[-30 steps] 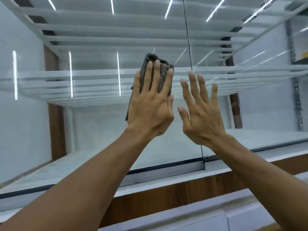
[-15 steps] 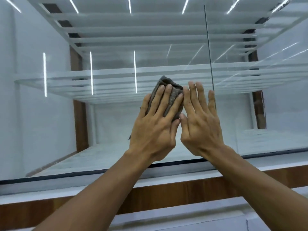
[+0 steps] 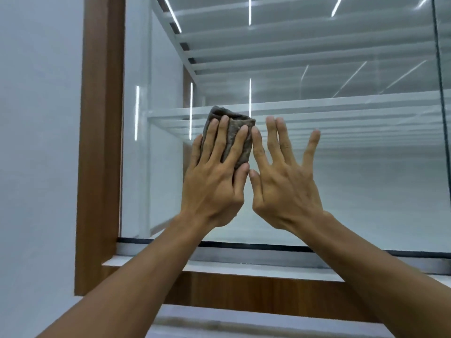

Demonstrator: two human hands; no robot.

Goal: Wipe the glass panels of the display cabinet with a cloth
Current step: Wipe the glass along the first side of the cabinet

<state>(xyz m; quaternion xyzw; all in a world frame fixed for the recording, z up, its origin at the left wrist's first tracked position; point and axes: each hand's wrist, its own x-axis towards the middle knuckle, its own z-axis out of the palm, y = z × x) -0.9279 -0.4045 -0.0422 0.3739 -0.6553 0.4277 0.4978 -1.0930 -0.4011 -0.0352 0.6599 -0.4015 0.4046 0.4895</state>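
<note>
A folded grey-brown cloth [image 3: 238,132] is pressed flat against the glass panel [image 3: 353,181] of the display cabinet, at mid height near the panel's left side. My left hand [image 3: 214,176] lies over the cloth with fingers spread, holding it to the glass. My right hand [image 3: 283,181] is flat on the glass just right of it, fingers apart, index finger touching the cloth's right edge. The lower part of the cloth is hidden under my left palm.
A brown wooden frame post [image 3: 100,142] borders the glass on the left, beside a white wall [image 3: 36,142]. A black seal and a white sill [image 3: 244,264] run along the bottom, above a wooden strip. Glass shelves [image 3: 341,108] sit inside. A vertical glass seam [image 3: 440,69] stands far right.
Both hands and the cloth have slid left along the glass, from near the vertical seam toward the wooden frame post. The cloth also came down from its higher spot.
</note>
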